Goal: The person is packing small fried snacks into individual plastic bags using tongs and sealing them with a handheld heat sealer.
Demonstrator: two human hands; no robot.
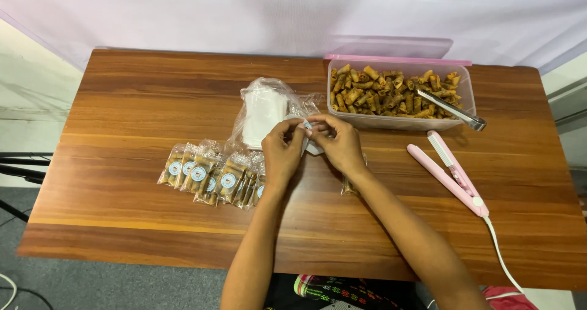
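Observation:
My left hand (282, 153) and my right hand (339, 142) meet over the middle of the wooden table (122, 212). Between their fingertips they pinch a small white sticker sheet (309, 136) with a round blue label. Just behind the hands lies a clear plastic bag of white sheets (264, 110). A small packet (348, 186) lies partly hidden under my right wrist. To the left of my left hand, several filled clear packets with round labels (211, 174) lie in an overlapping row.
A clear tub (400, 121) of fried brown snack rolls stands at the back right, metal tongs (451, 109) resting in it, a pink lid behind it. A pink handheld heat sealer (449, 172) with a white cord lies at the right.

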